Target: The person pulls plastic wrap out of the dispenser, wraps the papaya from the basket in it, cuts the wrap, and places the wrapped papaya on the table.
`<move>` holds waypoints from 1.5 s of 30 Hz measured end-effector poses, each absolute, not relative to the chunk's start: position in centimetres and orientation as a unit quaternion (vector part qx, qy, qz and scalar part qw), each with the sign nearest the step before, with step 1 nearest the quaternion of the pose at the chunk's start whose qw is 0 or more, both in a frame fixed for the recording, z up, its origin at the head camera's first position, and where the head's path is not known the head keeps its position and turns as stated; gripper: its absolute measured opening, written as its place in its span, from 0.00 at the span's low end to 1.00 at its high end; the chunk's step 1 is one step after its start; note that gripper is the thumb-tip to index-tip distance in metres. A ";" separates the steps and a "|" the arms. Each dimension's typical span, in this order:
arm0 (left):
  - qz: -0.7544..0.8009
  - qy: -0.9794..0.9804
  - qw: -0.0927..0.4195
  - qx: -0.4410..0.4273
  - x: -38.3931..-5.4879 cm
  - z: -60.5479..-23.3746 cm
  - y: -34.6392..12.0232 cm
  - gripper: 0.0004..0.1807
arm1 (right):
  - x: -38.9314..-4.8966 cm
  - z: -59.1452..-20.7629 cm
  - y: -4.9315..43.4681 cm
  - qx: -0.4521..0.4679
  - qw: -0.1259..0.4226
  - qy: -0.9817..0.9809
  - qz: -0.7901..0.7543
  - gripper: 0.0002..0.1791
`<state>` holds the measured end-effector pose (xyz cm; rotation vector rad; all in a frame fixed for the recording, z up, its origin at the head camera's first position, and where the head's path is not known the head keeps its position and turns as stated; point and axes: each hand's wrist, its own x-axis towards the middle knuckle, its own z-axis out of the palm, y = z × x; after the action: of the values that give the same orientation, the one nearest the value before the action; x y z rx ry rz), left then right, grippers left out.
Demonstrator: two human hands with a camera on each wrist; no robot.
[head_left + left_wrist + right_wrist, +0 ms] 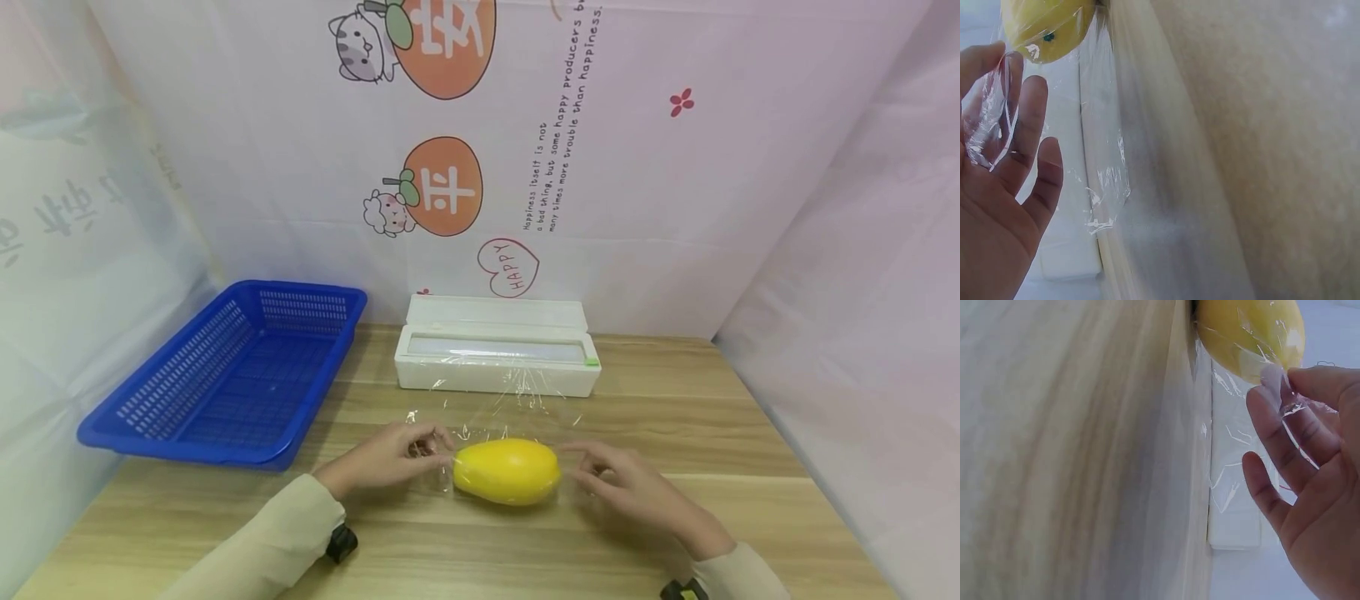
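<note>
While a left hand (396, 457) and a right hand (636, 492) pinch clear plastic film (990, 128), a yellow fruit (506, 472) lies between them

The yellow fruit rests on its side on a wooden table (420, 558), its long shape running from one hand towards the other. The left hand is just beside one end and the right hand just beside the other; whether any fingertip touches the fruit is hard to tell. Each hand holds film between thumb and forefinger, with its other fingers loosely extended and parted. The film covers the fruit in creases and bright glints, spreading towards a long white box (495, 377).

The table has pale brown grain. Behind the fruit, the white box stands with its lid (495, 315) raised and a small green tab (592, 362) at its front right corner. To the left sits a blue plastic basket (217, 454) with perforated sides. At the back hangs a white cloth (637, 208) printed with orange rounds, cartoon animals, sideways English writing and a red heart reading "HAPPY". The person wears pale sleeves (266, 533) and black wrist straps (342, 543).
</note>
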<state>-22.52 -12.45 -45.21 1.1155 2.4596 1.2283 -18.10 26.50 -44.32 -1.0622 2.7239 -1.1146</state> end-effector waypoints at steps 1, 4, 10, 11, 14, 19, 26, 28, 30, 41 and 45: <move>0.411 0.826 0.084 0.377 -22.6 -45.2 -12.4 0.11 | -18.1 -44.3 26.5 -0.337 0.015 0.871 -0.357 0.23; 0.407 0.826 0.075 0.383 -22.8 -45.4 -12.5 0.15 | -18.3 -44.2 26.4 -0.327 0.037 0.873 -0.360 0.25; 0.407 0.828 0.081 0.377 -23.6 -46.0 -12.5 0.16 | -19.2 -44.1 25.9 -0.321 0.049 0.865 -0.384 0.22; 0.407 0.829 0.082 0.375 -23.7 -46.0 -12.5 0.16 | -19.4 -44.1 25.9 -0.320 0.049 0.863 -0.388 0.22; 0.410 0.830 0.086 0.368 -24.1 -45.9 -12.4 0.16 | -20.1 -44.1 25.7 -0.309 0.052 0.863 -0.396 0.20; 0.400 0.838 0.097 0.359 -24.7 -45.5 -12.5 0.15 | -21.3 -44.1 25.5 -0.302 0.068 0.860 -0.406 0.20; 0.379 0.857 0.114 0.330 -26.5 -45.8 -12.1 0.17 | -23.0 -44.3 25.3 -0.288 0.091 0.859 -0.413 0.20; 0.376 0.859 0.117 0.328 -26.8 -45.9 -12.0 0.16 | -23.3 -44.4 25.2 -0.279 0.103 0.858 -0.418 0.20; 0.374 0.860 0.117 0.328 -27.0 -45.9 -12.0 0.15 | -23.4 -44.6 25.2 -0.272 0.117 0.854 -0.427 0.20; 0.402 0.842 0.095 0.347 -27.0 -45.7 -11.3 0.18 | -23.9 -44.7 25.1 -0.271 0.121 0.856 -0.424 0.20; 0.390 0.841 0.067 0.370 -27.1 -45.3 -11.1 0.16 | -23.9 -44.7 25.1 -0.276 0.127 0.848 -0.433 0.20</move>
<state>-27.05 -11.06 -45.34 1.1155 2.5350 1.1746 -23.87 25.07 -44.73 -0.8048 2.4697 -1.2609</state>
